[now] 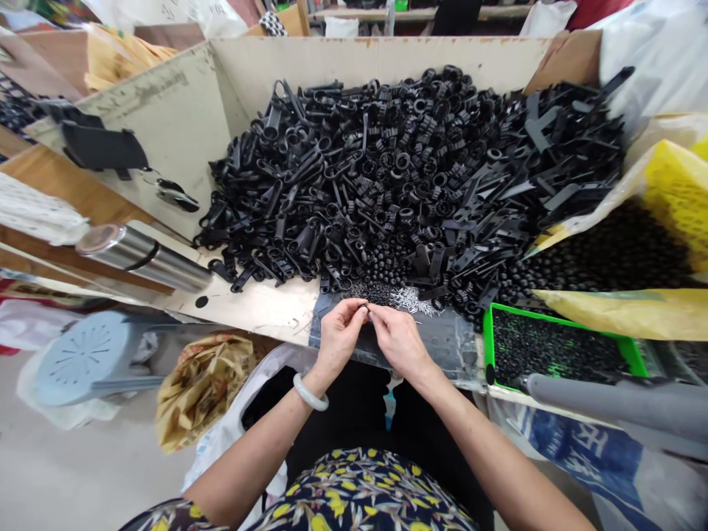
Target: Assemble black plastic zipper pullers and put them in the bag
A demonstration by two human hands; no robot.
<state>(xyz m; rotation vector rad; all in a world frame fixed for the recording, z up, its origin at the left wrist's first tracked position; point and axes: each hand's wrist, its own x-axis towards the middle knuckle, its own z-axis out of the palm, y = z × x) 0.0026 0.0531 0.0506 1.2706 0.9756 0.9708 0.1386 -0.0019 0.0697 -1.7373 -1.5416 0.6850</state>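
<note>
My left hand (341,333) and my right hand (399,338) meet at the front edge of the bench, fingertips pinched together. Between them is a small dark piece (364,307), mostly covered by the fingers, so its kind does not show. Just beyond the fingertips lie a scatter of small silver metal pins (416,301) and tiny black parts (368,290). Behind these rises a large heap of black plastic parts (332,177), with ring-ended levers at left and flat pieces at right. A dark mat (442,343) lies under the hands.
A steel thermos (147,254) lies tilted on the left. At right stands a green tray (561,346) of small black parts, beside a yellow bag (636,310) with black balls spilling out. Board walls (381,55) enclose the heap. A blue stool (82,354) is on the floor.
</note>
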